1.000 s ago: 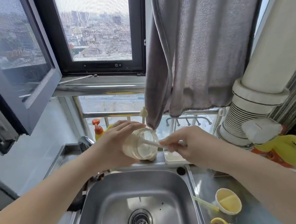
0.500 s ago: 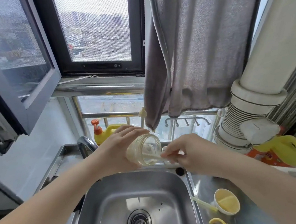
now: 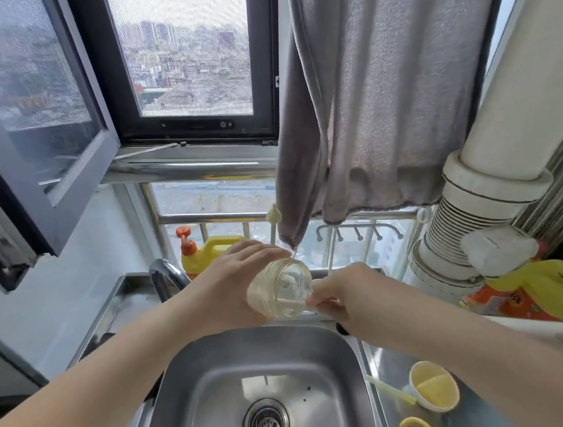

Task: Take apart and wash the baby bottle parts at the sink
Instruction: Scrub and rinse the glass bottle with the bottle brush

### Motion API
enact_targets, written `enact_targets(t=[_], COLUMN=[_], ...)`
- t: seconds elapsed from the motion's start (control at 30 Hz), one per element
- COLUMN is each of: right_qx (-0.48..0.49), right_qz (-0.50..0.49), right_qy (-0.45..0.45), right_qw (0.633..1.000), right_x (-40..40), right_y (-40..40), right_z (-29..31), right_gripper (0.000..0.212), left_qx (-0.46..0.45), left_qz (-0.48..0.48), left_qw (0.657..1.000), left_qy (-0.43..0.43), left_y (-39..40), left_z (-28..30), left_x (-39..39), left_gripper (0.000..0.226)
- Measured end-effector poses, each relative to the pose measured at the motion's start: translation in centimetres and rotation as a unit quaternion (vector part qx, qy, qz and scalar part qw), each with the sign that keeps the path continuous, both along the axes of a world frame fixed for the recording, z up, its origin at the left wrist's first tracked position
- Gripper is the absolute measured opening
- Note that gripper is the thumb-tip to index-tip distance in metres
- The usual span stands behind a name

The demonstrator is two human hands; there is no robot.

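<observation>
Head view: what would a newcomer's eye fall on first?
The clear bottle, held tilted over the steel sink: the left hand grips its body while the right hand pinches a pale stick reaching into its mouth. Behind hangs a big grey towel; a yellow cap lies on the counter, lower right.

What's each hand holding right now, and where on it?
Left hand grips the clear bottle body around its base end. Right hand pinches the outer end of a thin brush handle reaching into the bottle's mouth.
</observation>
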State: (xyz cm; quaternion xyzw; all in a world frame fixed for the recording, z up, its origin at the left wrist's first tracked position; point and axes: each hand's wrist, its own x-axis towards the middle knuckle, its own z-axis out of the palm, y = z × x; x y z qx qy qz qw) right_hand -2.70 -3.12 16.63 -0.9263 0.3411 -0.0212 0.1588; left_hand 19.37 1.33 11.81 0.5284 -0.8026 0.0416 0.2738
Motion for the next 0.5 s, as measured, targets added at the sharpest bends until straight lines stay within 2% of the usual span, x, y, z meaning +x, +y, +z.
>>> enact_targets(t=[0.17, 0.23, 0.37, 0.43, 0.5], right_qx=[0.086, 0.160, 0.307, 0.354, 0.394], right_qz=[-0.083, -0.083, -0.119, -0.139, -0.157], right_qy=[-0.139, -0.152, -0.176, -0.199, -0.227], right_qw=[0.983, 0.972, 0.928, 0.903, 0.877], right_x=[-0.2, 0.1, 0.1, 0.0, -0.1], right_y=[-0.4, 0.0, 0.4, 0.4, 0.4], right_z=[0.9, 0.2, -0.2, -0.3, -0.5], right_gripper=[0.020, 0.015, 0.014, 0.016, 0.016], left_qx=[0.047, 0.059, 0.114, 0.063, -0.010], left_qz=[0.000, -0.006, 0.058, 0.040, 0.023], left_qw=[0.998, 0.998, 0.992, 0.996, 0.989], left_qy=[0.036, 0.022, 0.007, -0.043, -0.143], left_y=[0.0, 0.0, 0.2, 0.2, 0.2], left_z=[0.8, 0.8, 0.9, 0.9, 0.6], left_x=[0.3, 0.5, 0.8, 1.0, 1.5], left_gripper=[0.087, 0.090, 0.097, 0.080, 0.069])
